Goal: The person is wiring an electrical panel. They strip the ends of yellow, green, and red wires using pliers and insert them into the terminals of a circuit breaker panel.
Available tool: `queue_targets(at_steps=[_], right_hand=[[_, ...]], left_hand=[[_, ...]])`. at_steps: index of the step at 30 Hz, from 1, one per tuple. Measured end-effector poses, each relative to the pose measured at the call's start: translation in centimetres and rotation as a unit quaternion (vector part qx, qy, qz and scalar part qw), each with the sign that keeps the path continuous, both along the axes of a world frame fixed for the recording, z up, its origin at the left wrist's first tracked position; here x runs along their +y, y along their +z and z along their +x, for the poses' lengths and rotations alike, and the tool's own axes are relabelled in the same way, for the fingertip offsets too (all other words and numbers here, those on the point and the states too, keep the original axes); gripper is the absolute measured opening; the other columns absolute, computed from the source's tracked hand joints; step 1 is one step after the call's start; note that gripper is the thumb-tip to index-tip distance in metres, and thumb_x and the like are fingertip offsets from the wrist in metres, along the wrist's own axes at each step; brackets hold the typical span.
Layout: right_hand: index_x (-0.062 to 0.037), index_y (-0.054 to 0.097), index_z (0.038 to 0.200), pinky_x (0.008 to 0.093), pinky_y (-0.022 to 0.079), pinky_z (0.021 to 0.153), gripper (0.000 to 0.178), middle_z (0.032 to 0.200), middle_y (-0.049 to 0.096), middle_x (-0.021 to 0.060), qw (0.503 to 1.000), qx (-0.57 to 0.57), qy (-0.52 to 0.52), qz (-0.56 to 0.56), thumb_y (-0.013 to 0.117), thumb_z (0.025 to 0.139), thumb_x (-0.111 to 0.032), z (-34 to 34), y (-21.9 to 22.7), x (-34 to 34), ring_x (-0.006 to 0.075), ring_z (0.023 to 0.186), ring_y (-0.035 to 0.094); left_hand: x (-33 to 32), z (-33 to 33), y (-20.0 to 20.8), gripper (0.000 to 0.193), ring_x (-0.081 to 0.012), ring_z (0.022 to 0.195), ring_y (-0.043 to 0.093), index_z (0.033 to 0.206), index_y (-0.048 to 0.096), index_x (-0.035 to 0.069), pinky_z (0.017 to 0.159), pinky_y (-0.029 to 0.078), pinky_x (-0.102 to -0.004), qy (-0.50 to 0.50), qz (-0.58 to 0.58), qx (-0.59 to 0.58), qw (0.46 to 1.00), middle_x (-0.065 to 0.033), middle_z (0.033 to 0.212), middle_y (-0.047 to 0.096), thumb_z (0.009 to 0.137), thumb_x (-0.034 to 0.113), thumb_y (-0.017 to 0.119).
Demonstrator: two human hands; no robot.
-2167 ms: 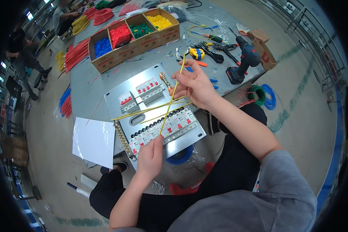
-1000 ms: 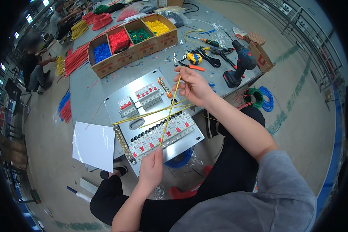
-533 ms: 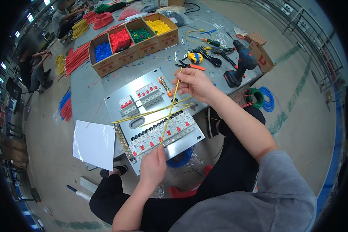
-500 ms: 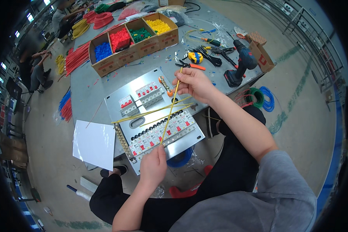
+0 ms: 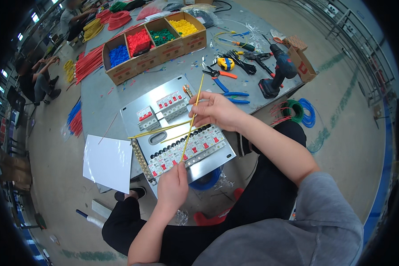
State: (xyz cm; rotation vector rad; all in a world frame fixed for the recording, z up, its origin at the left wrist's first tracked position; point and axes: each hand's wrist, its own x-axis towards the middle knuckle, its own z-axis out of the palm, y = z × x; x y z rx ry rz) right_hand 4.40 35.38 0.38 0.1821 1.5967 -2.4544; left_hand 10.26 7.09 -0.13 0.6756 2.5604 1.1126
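A thin yellow wire (image 5: 188,137) runs slantwise between my two hands, above a metal mounting plate (image 5: 127,116). Its lower end is pinched in my left hand (image 5: 172,188), at the plate's near edge. Higher up, my right hand (image 5: 215,111) grips the same wire between thumb and fingers, and the free end sticks out beyond it. Beneath the wire lies a row of circuit breakers (image 5: 186,153) with red switches. Two smaller breaker groups (image 5: 170,101) sit farther back. More yellow wires (image 5: 157,131) lie across the plate. A brass terminal bar (image 5: 139,159) runs along the left side.
A cardboard box (image 5: 142,66) holds blue, red, green and yellow caps behind the plate. Pliers (image 5: 228,75), a yellow tape measure (image 5: 226,64) and a cordless drill (image 5: 279,71) lie to the right. White sheet (image 5: 106,164) at left. Other people (image 5: 40,80) sit far left.
My right hand has slid down along the wire, toward my left hand, so more of the far end shows above it. Blue-handled pliers beside it have come into sight.
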Motion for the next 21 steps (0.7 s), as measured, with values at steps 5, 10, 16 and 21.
queue_targets(at_steps=[5,10,16,21], right_hand=[[-0.0046,0.057,0.122,0.033,0.067,0.079,0.023,0.104,0.075,0.0143,0.997,0.046,-0.043,0.035,0.07,0.103,-0.006,0.3,0.1,-1.4,0.0244,0.091,0.079],[-0.0042,0.057,0.121,0.0331,0.067,0.078,0.022,0.103,0.075,0.0146,0.995,0.078,-0.054,0.022,0.069,0.103,-0.008,0.6,0.7,-1.9,0.0248,0.093,0.079],[-0.0046,0.058,0.12,0.0328,0.066,0.077,0.021,0.103,0.076,0.0143,0.997,0.07,-0.01,-0.039,0.07,0.103,-0.009,1.1,0.6,-2.0,0.0254,0.093,0.079],[-0.0041,0.061,0.121,0.0332,0.065,0.077,0.021,0.102,0.075,0.013,0.996,0.075,-0.051,-0.018,0.071,0.103,-0.01,1.1,0.5,-2.4,0.0261,0.093,0.079]], left_hand=[[0.0,-0.4,-0.1,0.039,-0.0483,0.064,0.065,0.087,0.067,-0.002,0.059,0.049,-0.0549,0.013,0.001,-0.006,1.0,-0.0258,0.068,0.064,0.112,0.023,0.05],[-0.2,-0.5,0.0,0.043,-0.0402,0.056,0.061,0.085,0.065,-0.003,0.056,0.046,-0.0482,0.021,0.029,-0.036,0.999,-0.023,0.064,0.061,0.113,0.027,0.05],[-0.9,0.1,-1.4,0.053,-0.005,0.055,0.035,0.072,0.048,0.008,0.051,0.027,-0.0287,0.038,0.182,-0.192,0.964,0.0056,0.06,0.041,0.116,0.037,0.046],[-0.7,-0.1,-1.0,0.051,-0.0055,0.055,0.028,0.072,0.041,0.013,0.051,0.022,-0.0287,0.061,0.236,-0.277,0.929,0.0067,0.06,0.032,0.116,0.038,0.045]])
